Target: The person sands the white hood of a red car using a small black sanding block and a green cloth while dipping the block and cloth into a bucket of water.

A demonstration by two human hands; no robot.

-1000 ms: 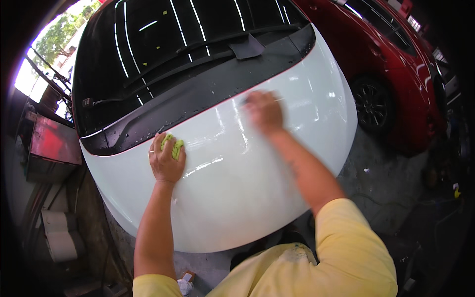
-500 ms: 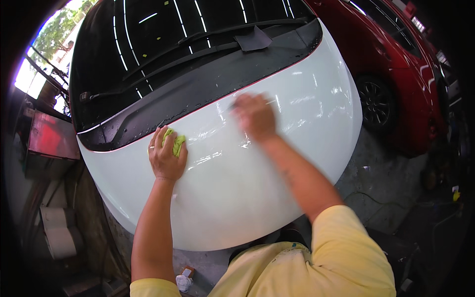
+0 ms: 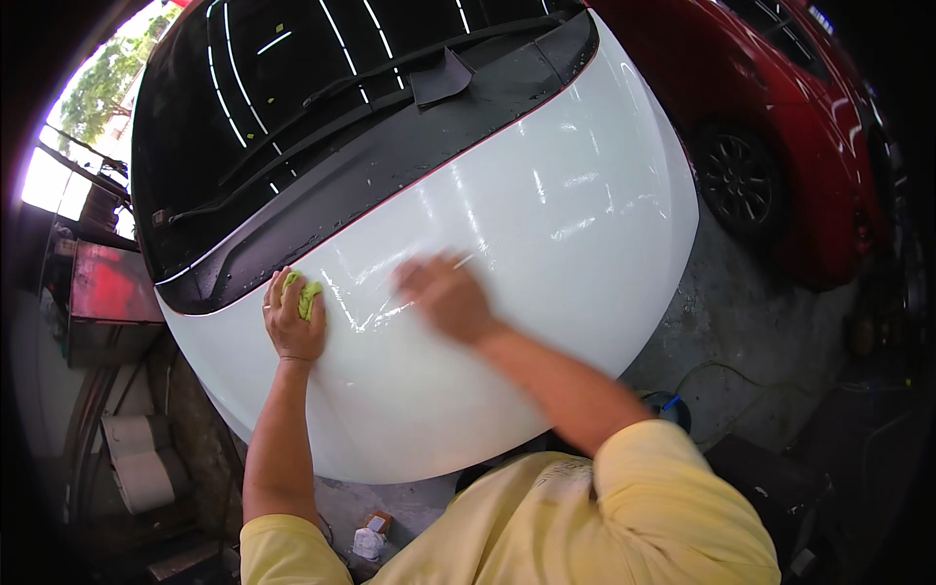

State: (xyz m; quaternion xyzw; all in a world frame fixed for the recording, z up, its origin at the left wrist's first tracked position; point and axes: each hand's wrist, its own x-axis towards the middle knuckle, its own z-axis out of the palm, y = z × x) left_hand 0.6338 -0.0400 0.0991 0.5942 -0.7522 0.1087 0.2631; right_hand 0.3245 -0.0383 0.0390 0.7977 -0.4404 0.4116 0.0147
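Note:
A white car hood (image 3: pixel 429 429) with wet streaks fills the middle of the head view. My left hand (image 3: pixel 291 327) rests on it near the red-lined rear edge. A crumpled yellow-green cloth (image 3: pixel 310 300) is gripped between its thumb and fingers. To the right, my right hand (image 3: pixel 448 297) lies over the middle of the hood, beside the wet streaks. Motion smears its fingers, so I cannot make out what, if anything, is under them. Beyond the hood, a dark folded sheet (image 3: pixel 442 80) sits on the black cowl (image 3: pixel 361 171), by the wiper.
A red car (image 3: pixel 790 146) with a dark wheel (image 3: pixel 741 180) stands at the right. To the left are a red-topped box (image 3: pixel 117 283) and a white curved piece (image 3: pixel 141 463). Small items, including a crumpled white one (image 3: pixel 369 543), lie on the floor near me.
My right hand has swept toward me, away from the hood's rear edge. The left hand keeps its place on the hood with the cloth. The whole view has shifted slightly.

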